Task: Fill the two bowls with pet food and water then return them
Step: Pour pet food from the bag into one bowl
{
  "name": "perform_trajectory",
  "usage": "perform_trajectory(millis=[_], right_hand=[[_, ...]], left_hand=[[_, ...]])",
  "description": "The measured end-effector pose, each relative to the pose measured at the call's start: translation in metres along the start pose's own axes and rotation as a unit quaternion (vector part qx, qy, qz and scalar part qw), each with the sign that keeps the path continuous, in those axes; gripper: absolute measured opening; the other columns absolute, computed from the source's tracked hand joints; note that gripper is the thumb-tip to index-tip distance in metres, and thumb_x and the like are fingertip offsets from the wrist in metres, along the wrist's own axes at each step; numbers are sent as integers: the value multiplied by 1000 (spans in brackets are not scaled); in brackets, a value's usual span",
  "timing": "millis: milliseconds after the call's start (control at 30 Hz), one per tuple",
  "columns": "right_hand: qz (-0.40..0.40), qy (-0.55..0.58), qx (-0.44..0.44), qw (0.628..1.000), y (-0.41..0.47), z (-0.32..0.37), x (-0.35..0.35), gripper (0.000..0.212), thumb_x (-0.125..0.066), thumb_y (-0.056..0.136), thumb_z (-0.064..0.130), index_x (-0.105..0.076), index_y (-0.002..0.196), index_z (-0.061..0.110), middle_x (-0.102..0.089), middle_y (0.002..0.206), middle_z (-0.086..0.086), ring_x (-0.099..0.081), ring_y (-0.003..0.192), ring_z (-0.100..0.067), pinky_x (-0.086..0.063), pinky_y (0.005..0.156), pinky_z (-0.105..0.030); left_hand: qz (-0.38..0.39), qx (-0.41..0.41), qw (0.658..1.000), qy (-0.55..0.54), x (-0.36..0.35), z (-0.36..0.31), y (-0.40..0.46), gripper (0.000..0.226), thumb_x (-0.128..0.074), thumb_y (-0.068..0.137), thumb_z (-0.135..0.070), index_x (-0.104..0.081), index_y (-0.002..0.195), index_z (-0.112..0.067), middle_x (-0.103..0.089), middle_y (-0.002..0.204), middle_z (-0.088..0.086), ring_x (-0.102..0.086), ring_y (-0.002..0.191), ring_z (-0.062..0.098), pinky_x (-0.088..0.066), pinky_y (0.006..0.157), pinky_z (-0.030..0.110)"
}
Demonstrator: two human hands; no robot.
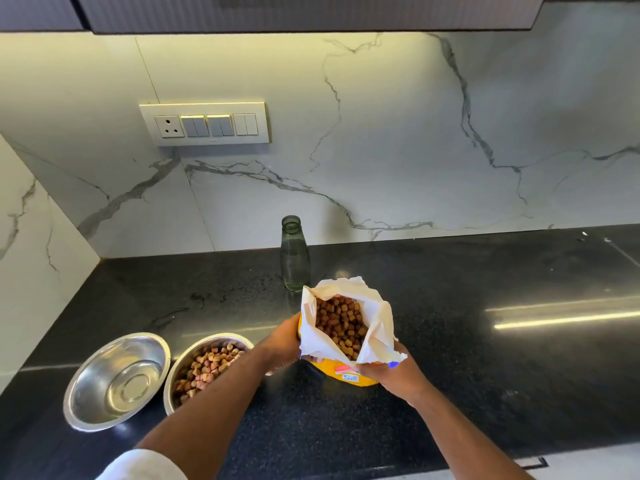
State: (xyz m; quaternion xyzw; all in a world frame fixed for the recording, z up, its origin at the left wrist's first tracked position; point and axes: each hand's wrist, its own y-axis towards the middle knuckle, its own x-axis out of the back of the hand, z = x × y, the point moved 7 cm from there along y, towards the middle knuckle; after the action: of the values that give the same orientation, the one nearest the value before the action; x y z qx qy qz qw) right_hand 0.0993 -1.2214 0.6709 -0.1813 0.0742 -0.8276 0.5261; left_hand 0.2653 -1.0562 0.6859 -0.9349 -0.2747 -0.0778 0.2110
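Two steel bowls stand side by side at the front left of the black counter. The left bowl [114, 382] holds nothing I can see; the right bowl [187, 362] is full of brown and pink kibble. A yellow pet food bag [346, 323] stands upright on the counter, its white-lined mouth open on brown kibble. My left hand [284, 341] grips the bag's left side and my right hand [391, 374] grips its front right edge. Behind the bag stands an uncapped glass bottle [294, 261] with a little water at the bottom.
The black granite counter [485, 375] runs to the right and meets a white marble backsplash. A switch panel with a socket [204, 123] is on the wall above the bowls. A side wall bounds the counter on the left. Dark cabinets hang overhead.
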Motion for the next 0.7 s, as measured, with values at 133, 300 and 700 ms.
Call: perform_trajectory(millis=[133, 300, 700], right_hand=[[-7, -14, 11, 1000, -15, 13, 2, 70, -94, 73, 18, -54, 127, 36, -68, 118, 14, -63, 111, -4, -56, 81, -16], [-2, -23, 45, 999, -38, 35, 7, 82, -95, 72, 14, -54, 142, 23, -70, 129, 2, -63, 126, -17, -53, 107, -46], [-172, -19, 97, 980, -97, 109, 23, 83, -65, 92, 11, -27, 161, 35, -27, 168, 9, -28, 152, -15, -35, 114, -39]], left_hand=[[-23, -13, 1000, 2, 3, -4, -9, 78, -87, 79, -3, -50, 145, -23, -67, 128, -6, -68, 114, 12, -62, 74, 24], [-44, -17, 999, 14, 17, -10, -24, 86, -87, 71, 7, -50, 143, -24, -62, 133, -3, -56, 130, 22, -64, 84, 32], [-84, -64, 994, -15, 55, -48, -79, 92, -80, 77, 10, -41, 152, -25, -44, 157, 9, -38, 149, 31, -53, 107, 44]])
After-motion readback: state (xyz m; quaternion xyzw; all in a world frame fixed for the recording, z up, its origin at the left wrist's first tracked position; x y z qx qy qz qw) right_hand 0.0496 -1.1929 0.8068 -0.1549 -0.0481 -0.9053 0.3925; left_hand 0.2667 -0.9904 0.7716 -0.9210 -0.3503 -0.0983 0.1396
